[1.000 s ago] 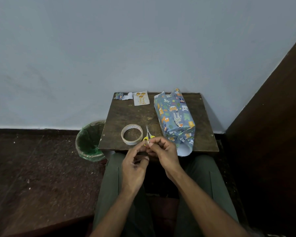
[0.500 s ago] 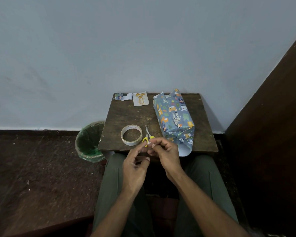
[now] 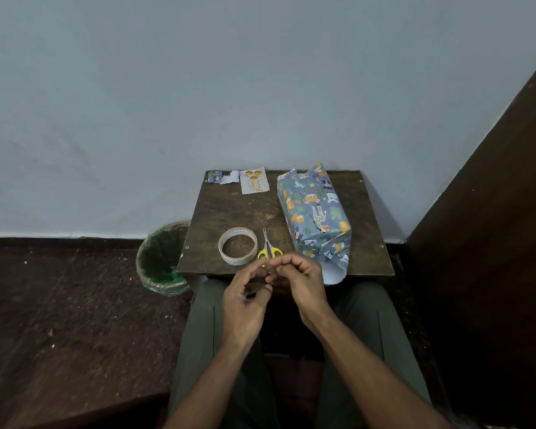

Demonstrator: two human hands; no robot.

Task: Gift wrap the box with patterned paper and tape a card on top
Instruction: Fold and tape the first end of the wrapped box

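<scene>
Fingers of both hands curled, tips meeting just in front of the table's near edge. Left hand point(image 3: 245, 300): index and thumb bent toward the right hand's fingertips. Right hand point(image 3: 300, 281): fingers bunched in a pinch. Whatever sits between the tips is too small to make out; cannot tell if either hand actually has hold of anything.

Small dark wooden table point(image 3: 235, 212) set against a pale blue wall. Box point(image 3: 314, 212) lies on its right half, long axis running away from the person, covered in blue animal-print paper. Near end not closed: a loose flap of paper hangs past the table edge, white underside showing. Far end also stands up, unfolded.

Card point(image 3: 254, 180) flat at the back edge, left of the box and apart from it. Paper scrap point(image 3: 223, 176) just left of the card.

Tape roll point(image 3: 237, 246) lies flat near the front edge. Yellow-handled scissors point(image 3: 268, 248) just right of it, blades closed and pointing away, handles partly behind the fingertips.

Bin point(image 3: 161, 258) on the floor, beside the table's left front corner, lined with a green bag. Contents not discernible.

Person seated, green trousers, knees under the table edge.
</scene>
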